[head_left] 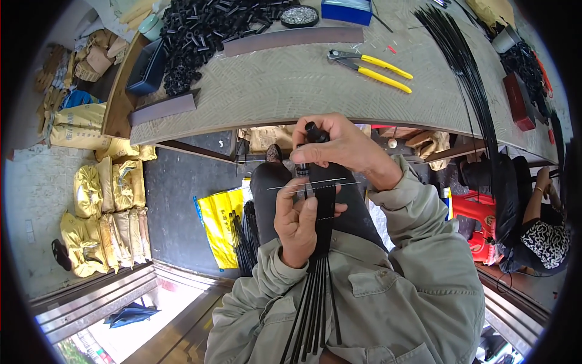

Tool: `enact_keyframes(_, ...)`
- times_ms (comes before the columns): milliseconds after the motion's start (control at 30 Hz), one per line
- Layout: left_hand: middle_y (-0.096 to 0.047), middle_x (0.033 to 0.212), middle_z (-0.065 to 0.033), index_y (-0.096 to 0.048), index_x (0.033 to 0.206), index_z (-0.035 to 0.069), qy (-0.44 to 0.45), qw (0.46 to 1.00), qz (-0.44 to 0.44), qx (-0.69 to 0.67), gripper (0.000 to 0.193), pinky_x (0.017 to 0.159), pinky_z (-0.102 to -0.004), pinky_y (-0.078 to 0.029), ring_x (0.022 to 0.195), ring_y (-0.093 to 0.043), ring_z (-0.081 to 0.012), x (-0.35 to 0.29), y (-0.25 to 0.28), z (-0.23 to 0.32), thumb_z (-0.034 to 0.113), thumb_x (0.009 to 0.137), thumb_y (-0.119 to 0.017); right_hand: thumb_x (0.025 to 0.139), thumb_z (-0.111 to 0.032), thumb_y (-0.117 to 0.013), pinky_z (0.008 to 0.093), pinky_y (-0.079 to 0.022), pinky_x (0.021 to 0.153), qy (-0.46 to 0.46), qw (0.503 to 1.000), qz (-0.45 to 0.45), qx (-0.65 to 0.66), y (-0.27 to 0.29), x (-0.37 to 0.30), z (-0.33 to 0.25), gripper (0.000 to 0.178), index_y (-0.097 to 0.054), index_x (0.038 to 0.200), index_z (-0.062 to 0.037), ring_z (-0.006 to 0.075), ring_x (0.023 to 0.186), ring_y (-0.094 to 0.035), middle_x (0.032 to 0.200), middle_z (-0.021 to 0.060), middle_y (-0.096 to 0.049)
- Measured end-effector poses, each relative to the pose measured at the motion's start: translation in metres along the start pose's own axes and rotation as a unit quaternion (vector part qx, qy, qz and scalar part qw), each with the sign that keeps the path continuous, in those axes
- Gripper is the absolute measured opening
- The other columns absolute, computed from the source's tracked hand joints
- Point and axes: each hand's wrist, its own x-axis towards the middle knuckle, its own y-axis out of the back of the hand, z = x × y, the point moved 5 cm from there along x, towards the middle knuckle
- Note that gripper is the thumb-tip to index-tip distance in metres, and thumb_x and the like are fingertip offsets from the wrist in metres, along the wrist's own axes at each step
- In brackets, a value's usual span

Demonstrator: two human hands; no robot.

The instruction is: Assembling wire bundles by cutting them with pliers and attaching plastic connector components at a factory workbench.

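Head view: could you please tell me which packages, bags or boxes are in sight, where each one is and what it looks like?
Yellow plastic bag: on the dark floor left of the left hand, flat, with blue trim.
Stacked yellow sacks: far left on the floor, bulging.
Blue box: top of the workbench, rectangular.
Red box: right end of the bench, narrow.
No screens or signs visible.

The tabletop (291, 91) lies ahead of the person. On it, pliers (370, 64) sit right of centre; a heap of short tubes (206, 30) occupies the far left, with a round dish (299, 16) and a box (347, 11) to its right. Long rods (467, 73) run along the right side. Below the tabletop edge, the right hand (339, 145) is above the left hand (297, 221); both grip a bundle of rods (318, 273). Stacked sacks (109, 212) lie on the floor at left.
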Motion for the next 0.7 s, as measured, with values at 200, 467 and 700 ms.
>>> enact_keyframes(200,-0.053,0.106,-0.0269,-0.021,0.125,0.002,-0.001,1.000,-0.022,-0.021,0.036,0.077,-0.0376,-0.052,0.095,-0.059,-0.0308,-0.006,-0.004,0.004,0.002,0.091,-0.035,0.072,-0.017,-0.071,0.0175,-0.029,0.044,0.003,1.000,-0.013,0.007,-0.009,0.005,0.005,0.022,-0.052,0.073,-0.0057,0.0018,0.051,-0.041,0.064,-0.0040,-0.049)
enact_keyframes(467,-0.052,0.106,-0.0267,-0.017,0.125,0.004,0.011,0.999,-0.022,-0.028,0.038,0.077,-0.0386,-0.053,0.096,-0.058,-0.0313,-0.008,-0.005,0.003,0.001,0.091,-0.035,0.071,-0.016,-0.071,0.0178,-0.029,0.044,0.033,0.999,-0.012,-0.037,-0.014,0.006,0.000,0.026,-0.046,0.068,-0.0075,0.0014,0.052,-0.040,0.063,-0.0046,-0.048)
enact_keyframes(700,-0.054,0.105,-0.0270,-0.019,0.122,0.004,0.025,1.000,-0.007,0.003,0.034,0.075,-0.0367,-0.053,0.090,-0.060,-0.0304,-0.004,-0.004,0.002,0.003,0.092,-0.035,0.070,-0.017,-0.072,0.0187,-0.028,0.045,0.090,0.993,-0.007,-0.080,-0.015,0.009,0.002,0.030,-0.044,0.062,-0.0080,0.0008,0.053,-0.039,0.059,-0.0060,-0.046)
